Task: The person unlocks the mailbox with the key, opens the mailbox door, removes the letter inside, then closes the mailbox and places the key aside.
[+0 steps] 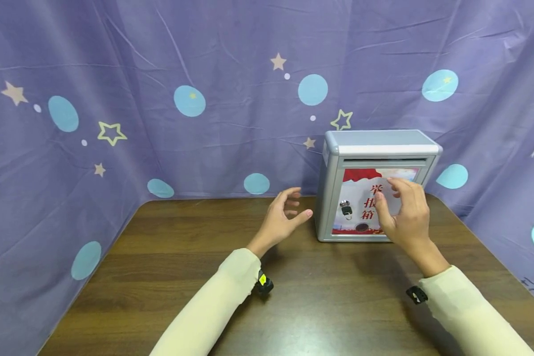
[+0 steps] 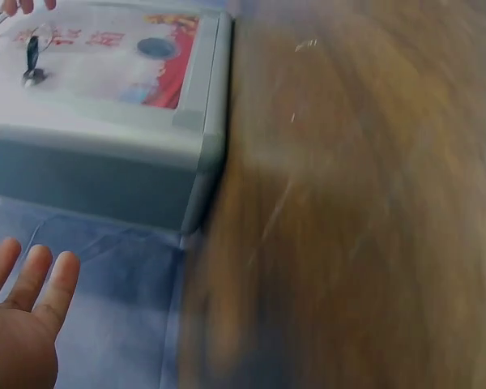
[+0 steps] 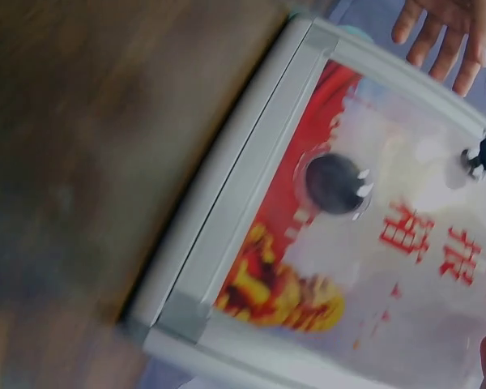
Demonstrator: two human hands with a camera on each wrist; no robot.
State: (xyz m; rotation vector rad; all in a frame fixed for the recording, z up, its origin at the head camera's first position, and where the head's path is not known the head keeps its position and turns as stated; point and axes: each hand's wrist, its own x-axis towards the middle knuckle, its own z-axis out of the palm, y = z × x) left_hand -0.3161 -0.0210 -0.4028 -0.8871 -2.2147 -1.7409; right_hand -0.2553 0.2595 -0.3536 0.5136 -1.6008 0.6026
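A silver metal drop box (image 1: pixel 384 138) with a top slot and a red-and-white printed front stands upright on the table. A key (image 1: pixel 347 211) with a black head sits in the lock at the left of its front. To the box's left, apart from it, my left hand (image 1: pixel 281 221) is raised with fingers loosely bent and nothing in it. My right hand (image 1: pixel 407 212) hovers before the right part of the front, thumb and fingers apart and holding nothing. In the left wrist view the fingers (image 2: pixel 58 290) of the left hand are spread beside the box's side.
The box rests near the back right of a brown wooden table (image 1: pixel 182 277). Behind it and along both sides hangs a purple curtain (image 1: pixel 240 148) with stars and blue dots. Small dark wrist devices (image 1: pixel 264 284) sit at both sleeves.
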